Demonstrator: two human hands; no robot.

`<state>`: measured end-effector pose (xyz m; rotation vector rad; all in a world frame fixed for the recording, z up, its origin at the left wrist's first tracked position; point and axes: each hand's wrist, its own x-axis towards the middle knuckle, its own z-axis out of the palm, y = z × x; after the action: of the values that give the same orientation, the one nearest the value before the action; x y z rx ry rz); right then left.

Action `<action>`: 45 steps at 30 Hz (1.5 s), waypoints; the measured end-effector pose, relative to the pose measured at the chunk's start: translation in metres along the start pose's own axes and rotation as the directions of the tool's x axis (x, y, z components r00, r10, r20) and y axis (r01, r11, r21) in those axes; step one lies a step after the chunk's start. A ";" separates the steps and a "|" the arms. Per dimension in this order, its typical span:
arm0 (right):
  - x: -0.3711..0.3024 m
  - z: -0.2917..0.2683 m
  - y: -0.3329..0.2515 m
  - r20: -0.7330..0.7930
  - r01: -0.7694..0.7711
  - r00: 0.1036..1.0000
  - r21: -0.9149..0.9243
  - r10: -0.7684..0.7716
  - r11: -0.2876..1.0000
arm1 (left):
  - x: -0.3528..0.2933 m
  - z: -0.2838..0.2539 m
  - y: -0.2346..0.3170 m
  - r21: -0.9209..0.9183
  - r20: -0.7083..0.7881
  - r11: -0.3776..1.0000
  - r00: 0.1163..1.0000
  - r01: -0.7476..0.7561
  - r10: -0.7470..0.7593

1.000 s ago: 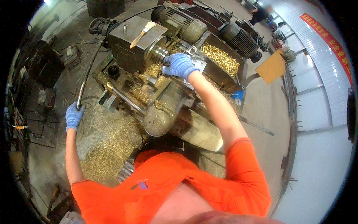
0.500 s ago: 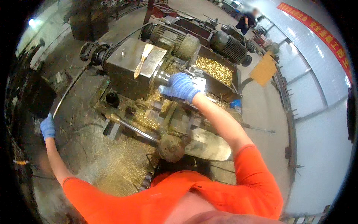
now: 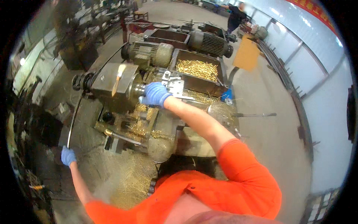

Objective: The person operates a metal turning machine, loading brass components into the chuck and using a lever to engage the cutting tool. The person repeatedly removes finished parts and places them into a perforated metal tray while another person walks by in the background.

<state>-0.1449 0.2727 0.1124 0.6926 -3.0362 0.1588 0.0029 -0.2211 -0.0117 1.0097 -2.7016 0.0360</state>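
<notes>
My left hand, in a blue knit glove, is closed around the lower end of a long metal lever rod. The rod runs up to the left end of a lathe's headstock. My right hand, gloved alike, is closed at the round metal spindle nose on the headstock's right side. What its fingers hold there is hidden by the glove. Just right of that hand sits a metal tool block. A brush with pale bristles and a wooden handle lies on the headstock.
Behind the lathe, a metal bin holds many small brass-coloured pieces. Electric motors stand at the back. A handle with a round end juts toward me. Gold shavings cover the floor. Another person stands far off.
My left hand and the rod's lower end have swung right and nearer my body. My right hand stays at the spindle nose. The whole view has shifted with my head.
</notes>
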 end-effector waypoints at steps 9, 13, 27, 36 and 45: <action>-0.150 -0.013 0.075 -0.561 0.217 0.821 0.139 -0.104 0.966 | -0.081 0.053 0.088 -0.357 -0.198 0.903 0.964 -0.240 0.177; -0.234 -0.016 0.119 -0.478 -0.039 0.872 0.155 0.109 0.987 | -0.102 0.149 0.118 -0.470 0.332 0.830 0.811 -0.300 0.481; -0.374 -0.006 0.182 -0.175 -0.583 0.779 0.147 0.602 0.799 | -0.050 0.155 0.142 0.089 0.759 -0.226 -0.080 -0.970 0.646; -0.393 0.038 0.147 -0.222 -0.527 0.726 0.428 0.650 0.734 | -0.083 0.181 0.143 -0.341 0.517 0.834 0.655 -0.433 0.551; -0.392 0.042 0.145 -0.139 -0.522 0.777 0.403 0.614 0.751 | -0.057 0.211 0.085 -0.504 0.435 0.829 0.758 -0.242 0.485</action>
<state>0.1458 0.5676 0.0390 -0.2912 -2.8608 0.7428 -0.0594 -0.1440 -0.2240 0.3571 -3.1586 -0.8612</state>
